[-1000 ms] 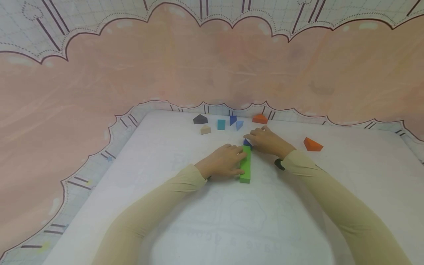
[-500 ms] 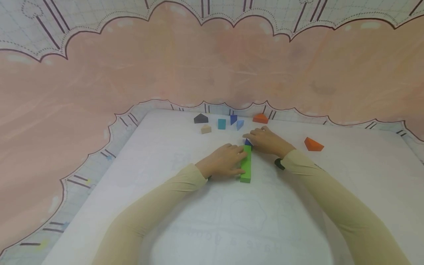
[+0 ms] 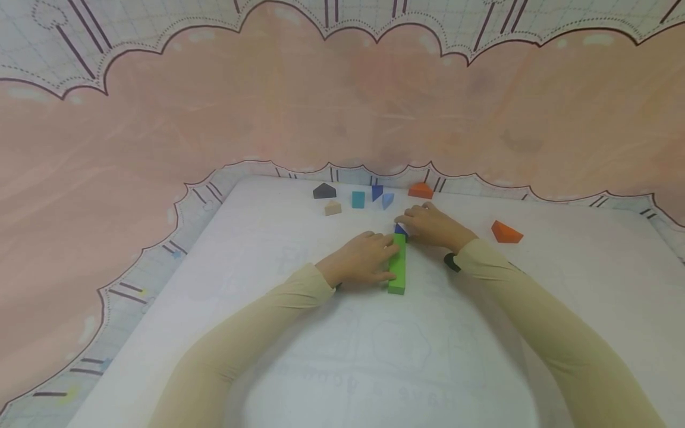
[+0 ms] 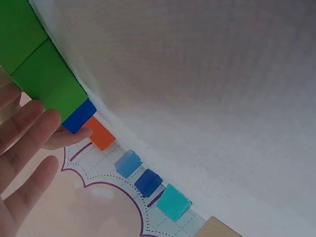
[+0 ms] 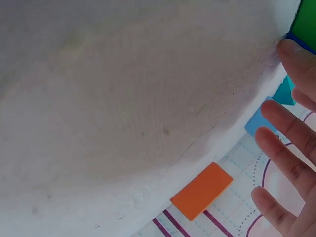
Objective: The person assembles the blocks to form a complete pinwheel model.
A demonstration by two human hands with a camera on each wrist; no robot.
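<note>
Two green blocks [image 4: 52,81] lie end to end in a straight row on the white table. My left hand [image 3: 357,259] rests its thumb and a fingertip on the green row from the left, other fingers spread. At the far end of that row a small dark blue triangular block [image 3: 399,230] touches the green. My right hand [image 3: 434,228] pinches this blue block between thumb [image 5: 294,54] and index finger, its other fingers loose and extended. The hand partly hides the blue block in the head view.
Beyond the hands stand a dark grey block [image 3: 324,191], a tan block [image 3: 333,208], a teal block [image 3: 358,200], a dark blue block [image 3: 377,192], a light blue block [image 3: 387,201] and an orange block [image 3: 421,190]. Another orange block [image 3: 506,232] lies to the right.
The right fingertips shift very slightly at the blue triangular block. The left hand and the green blocks hold their places.
</note>
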